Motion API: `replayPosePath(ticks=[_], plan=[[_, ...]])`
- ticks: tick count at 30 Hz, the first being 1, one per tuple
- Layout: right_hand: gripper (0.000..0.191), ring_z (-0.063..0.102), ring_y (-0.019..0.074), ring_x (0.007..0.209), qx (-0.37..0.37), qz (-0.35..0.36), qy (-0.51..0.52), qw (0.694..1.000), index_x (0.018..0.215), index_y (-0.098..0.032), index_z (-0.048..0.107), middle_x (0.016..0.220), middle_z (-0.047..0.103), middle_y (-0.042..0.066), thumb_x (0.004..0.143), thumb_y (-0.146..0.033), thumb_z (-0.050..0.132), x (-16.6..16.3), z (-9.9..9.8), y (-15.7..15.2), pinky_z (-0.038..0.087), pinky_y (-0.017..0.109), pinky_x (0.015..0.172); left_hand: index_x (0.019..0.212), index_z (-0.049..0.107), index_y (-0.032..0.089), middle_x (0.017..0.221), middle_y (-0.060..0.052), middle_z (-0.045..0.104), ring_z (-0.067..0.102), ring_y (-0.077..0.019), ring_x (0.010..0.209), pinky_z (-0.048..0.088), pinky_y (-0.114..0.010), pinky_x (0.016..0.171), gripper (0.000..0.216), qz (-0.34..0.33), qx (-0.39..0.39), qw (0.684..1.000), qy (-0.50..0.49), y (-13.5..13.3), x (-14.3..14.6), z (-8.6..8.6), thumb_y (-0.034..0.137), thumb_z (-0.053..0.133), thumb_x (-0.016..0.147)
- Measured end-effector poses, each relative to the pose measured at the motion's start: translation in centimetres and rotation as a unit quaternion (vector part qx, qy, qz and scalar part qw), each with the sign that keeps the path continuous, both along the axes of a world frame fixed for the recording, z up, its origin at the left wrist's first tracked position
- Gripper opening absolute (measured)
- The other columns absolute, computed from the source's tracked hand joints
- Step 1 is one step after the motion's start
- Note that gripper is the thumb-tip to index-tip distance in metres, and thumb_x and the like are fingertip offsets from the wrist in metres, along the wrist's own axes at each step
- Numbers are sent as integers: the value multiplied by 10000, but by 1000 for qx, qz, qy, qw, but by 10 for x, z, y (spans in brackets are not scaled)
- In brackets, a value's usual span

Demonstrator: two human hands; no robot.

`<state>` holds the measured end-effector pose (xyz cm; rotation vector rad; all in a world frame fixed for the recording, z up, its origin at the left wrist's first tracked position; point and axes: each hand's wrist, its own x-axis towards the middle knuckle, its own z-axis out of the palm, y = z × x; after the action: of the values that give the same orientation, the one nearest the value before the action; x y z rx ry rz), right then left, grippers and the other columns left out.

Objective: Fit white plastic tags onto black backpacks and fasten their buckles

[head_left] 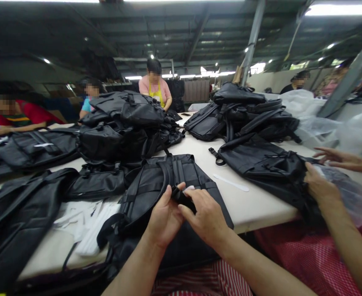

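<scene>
A black backpack [168,176] lies back-up on the table's near edge in front of me. My left hand [164,218] and my right hand [207,216] meet over its lower part. Both pinch a small black buckle with its strap [182,196], the fingers curled round it. A small white piece shows at the tip of my right fingers.
Piles of black backpacks [122,123] [245,111] cover the white table [254,205]. A white strip [231,183] lies on it. At right, a co-worker's hands [321,185] handle another backpack and clear plastic bags [347,193]. Several people sit or stand at the far side.
</scene>
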<state>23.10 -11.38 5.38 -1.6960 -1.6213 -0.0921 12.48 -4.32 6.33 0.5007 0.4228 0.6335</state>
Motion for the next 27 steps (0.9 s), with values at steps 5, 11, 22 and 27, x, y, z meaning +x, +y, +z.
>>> replayPosePath(ticks=[5,11,22,27], plan=[[288,530,225,884,-27,-44,-45,998,1030,-163,552,904,607,78,815,-355,550,-7,-1,11,413,351,807,1163,541,165,1049,-85,648,606,-193,978,467,-324,873,357,-13,-18,1000,2,-3,1,2,355,438,879],[262,534,207,820,-40,-54,-60,996,970,-163,559,859,610,60,809,-369,550,-4,3,9,410,312,745,1189,533,145,1144,-96,607,582,-202,1023,442,-319,916,382,-4,-27,1000,-8,-10,5,5,342,463,869],[144,523,188,743,-56,-50,-81,994,823,-171,550,770,592,44,799,-304,500,0,6,2,373,293,690,1132,589,138,1173,-95,600,517,-210,1124,364,-317,1002,386,29,-5,1000,10,-18,12,-2,384,495,850],[226,512,206,799,-38,-53,-64,996,945,-139,544,845,589,74,794,-293,478,-1,4,2,378,308,731,1107,615,155,1178,-79,602,486,-214,1160,323,-325,1035,367,38,23,999,20,-22,16,-2,384,519,837]])
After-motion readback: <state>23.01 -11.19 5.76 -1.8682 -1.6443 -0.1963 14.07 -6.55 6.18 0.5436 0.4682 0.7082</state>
